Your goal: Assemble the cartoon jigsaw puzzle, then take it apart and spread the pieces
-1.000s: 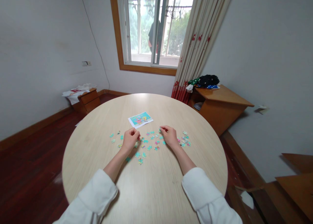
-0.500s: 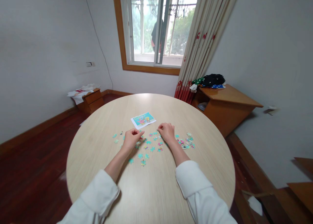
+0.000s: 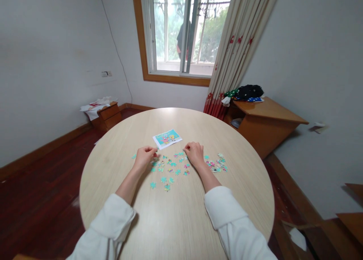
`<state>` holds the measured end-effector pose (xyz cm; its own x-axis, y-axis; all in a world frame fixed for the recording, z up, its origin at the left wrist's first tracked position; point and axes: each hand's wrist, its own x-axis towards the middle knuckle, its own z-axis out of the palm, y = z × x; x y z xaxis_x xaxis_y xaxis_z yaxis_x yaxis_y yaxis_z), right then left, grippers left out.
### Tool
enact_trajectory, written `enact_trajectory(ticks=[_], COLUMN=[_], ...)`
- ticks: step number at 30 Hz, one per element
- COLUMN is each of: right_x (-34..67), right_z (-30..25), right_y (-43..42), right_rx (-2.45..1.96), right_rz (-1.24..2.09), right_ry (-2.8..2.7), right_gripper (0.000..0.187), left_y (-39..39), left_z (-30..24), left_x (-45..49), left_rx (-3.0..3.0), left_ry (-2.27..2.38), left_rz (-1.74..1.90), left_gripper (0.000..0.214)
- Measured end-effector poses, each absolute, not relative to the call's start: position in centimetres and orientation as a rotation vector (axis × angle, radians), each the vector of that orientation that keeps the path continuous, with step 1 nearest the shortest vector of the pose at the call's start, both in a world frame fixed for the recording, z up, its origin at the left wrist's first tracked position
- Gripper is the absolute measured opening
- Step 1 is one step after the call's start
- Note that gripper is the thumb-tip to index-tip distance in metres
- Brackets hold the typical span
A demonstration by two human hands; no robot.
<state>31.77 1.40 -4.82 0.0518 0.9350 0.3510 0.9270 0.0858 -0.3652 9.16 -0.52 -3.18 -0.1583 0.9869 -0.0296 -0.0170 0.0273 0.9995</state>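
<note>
Jigsaw puzzle pieces [image 3: 177, 172], mostly turquoise with some pink and yellow, lie loose in the middle of the table. My left hand [image 3: 145, 157] is closed in a pinch at their left edge, with a small puzzle piece [image 3: 157, 150] showing at its fingertips. On the other side my right hand [image 3: 194, 153] is also pinched, its fingertips low over the table around what looks like a puzzle piece; the fingers mostly hide it. Between and beyond the hands lies a picture card [image 3: 168, 138] with cartoon figures on turquoise. A denser heap of pieces [image 3: 211, 164] sits right of my right wrist.
The round light-wood table [image 3: 170, 222] stands before me. Behind it are a window [image 3: 184, 33] and a patterned curtain [image 3: 235, 44]. A brown cabinet [image 3: 269, 112] with clothes on top is at the right, and a small drawer unit [image 3: 109, 114] at the left.
My left hand has moved left, away from the middle pieces, uncovering several of them. My right hand stays almost where it was. The whole view has shifted slightly.
</note>
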Motion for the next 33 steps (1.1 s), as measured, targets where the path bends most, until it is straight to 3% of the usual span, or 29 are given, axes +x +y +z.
enact_trajectory(ticks=[15, 26, 33], right_x=[31.8, 31.7, 31.8], right_z=[-5.1, -4.6, -4.4], right_y=[1.5, 1.2, 0.6], right_rx=[-1.822, -1.822, -1.737], right_rz=[0.031, 0.030, -0.071], right_ry=[-1.858, -1.866, -1.833], right_gripper=[0.008, 0.008, 0.009], left_y=[0.8, 1.7, 1.8], left_z=[-3.5, -4.7, -4.2], left_x=[3.9, 4.4, 4.7], left_rx=[1.503, 1.739, 2.029], left_ry=[1.534, 1.755, 2.006], left_rz=[1.051, 1.050, 0.779], left_gripper=[0.011, 0.005, 0.007])
